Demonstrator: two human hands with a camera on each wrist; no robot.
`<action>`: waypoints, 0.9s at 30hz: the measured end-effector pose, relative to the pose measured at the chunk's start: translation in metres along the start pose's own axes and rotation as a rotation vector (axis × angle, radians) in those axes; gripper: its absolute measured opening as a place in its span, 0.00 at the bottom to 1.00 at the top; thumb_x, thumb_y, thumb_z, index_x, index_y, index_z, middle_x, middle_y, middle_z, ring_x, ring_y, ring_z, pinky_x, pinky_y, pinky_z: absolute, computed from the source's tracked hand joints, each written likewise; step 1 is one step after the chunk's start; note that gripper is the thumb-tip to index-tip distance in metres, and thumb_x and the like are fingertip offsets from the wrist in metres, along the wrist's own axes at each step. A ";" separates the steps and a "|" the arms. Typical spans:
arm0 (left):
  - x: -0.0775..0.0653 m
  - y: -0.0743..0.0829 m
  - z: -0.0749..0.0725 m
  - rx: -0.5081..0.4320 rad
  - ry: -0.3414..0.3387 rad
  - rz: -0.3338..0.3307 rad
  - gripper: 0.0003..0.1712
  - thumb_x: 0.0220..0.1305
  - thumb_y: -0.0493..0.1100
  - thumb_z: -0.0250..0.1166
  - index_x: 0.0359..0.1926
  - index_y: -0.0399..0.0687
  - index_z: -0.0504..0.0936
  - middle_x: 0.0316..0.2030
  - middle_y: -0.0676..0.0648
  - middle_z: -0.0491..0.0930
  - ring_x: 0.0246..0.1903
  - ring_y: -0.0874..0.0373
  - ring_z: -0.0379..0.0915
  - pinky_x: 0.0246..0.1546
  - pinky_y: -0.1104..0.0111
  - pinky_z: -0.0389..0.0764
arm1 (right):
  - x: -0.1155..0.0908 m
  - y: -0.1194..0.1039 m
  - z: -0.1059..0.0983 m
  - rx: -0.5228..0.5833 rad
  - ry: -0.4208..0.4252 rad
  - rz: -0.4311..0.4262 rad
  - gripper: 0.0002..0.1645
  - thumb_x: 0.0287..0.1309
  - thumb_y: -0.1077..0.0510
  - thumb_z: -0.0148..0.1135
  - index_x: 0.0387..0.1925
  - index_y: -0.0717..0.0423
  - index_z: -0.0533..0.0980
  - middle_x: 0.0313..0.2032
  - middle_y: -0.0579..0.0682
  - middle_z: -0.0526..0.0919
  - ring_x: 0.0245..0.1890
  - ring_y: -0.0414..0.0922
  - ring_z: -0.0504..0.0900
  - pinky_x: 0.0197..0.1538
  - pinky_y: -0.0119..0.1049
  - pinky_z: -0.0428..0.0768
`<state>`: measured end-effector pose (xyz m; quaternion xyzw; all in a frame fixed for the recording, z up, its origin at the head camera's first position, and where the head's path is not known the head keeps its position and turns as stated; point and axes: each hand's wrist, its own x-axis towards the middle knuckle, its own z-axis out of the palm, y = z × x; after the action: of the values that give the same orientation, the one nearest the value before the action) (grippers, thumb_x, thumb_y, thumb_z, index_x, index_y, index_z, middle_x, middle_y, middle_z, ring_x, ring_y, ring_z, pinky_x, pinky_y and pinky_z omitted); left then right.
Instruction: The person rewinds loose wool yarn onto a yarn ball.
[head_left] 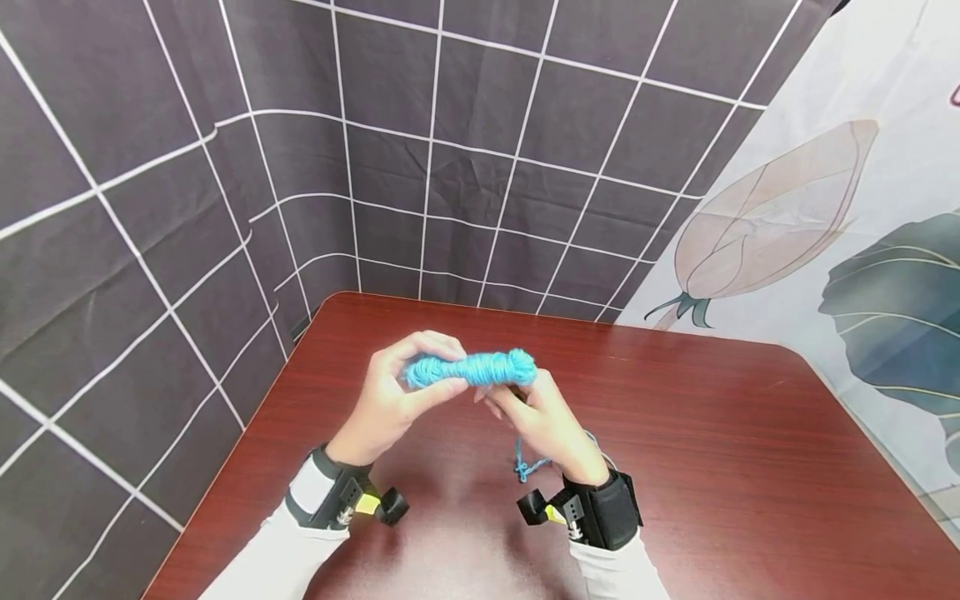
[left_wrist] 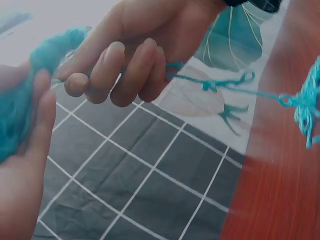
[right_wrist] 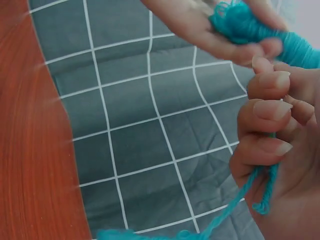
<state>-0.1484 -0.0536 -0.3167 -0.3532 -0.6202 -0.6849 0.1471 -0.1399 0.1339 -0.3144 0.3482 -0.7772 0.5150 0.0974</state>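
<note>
A skein of turquoise yarn [head_left: 491,369] is held level above the table, wound tightly round its middle with looser loops at its ends. My left hand [head_left: 386,396] grips its left end between thumb and fingers. Close under the right end is my right hand [head_left: 555,421], its fingers curled round a yarn strand [right_wrist: 232,205], as the right wrist view shows. That strand trails down from the hand, with a small knot along it, to a looped yarn bunch [left_wrist: 307,102]. Whether the right thumb touches the skein is hard to tell.
Below the hands lies a reddish-brown wooden table [head_left: 712,433]. A dark grey cloth with white grid lines [head_left: 480,108] hangs behind and on the left. On the right hangs a white cloth printed with a bud and leaves [head_left: 780,217].
</note>
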 end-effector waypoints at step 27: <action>0.001 0.000 -0.004 0.053 -0.225 0.059 0.12 0.45 0.21 0.63 0.32 0.35 0.78 0.35 0.39 0.76 0.37 0.50 0.71 0.32 0.69 0.78 | -0.006 0.018 -0.015 -0.023 0.197 0.100 0.08 0.61 0.58 0.56 0.28 0.56 0.76 0.17 0.51 0.72 0.17 0.43 0.68 0.20 0.35 0.68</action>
<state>-0.1503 -0.0576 -0.3164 -0.4420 -0.6398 -0.6198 0.1060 -0.1503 0.1537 -0.3235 0.2555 -0.7862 0.5418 0.1515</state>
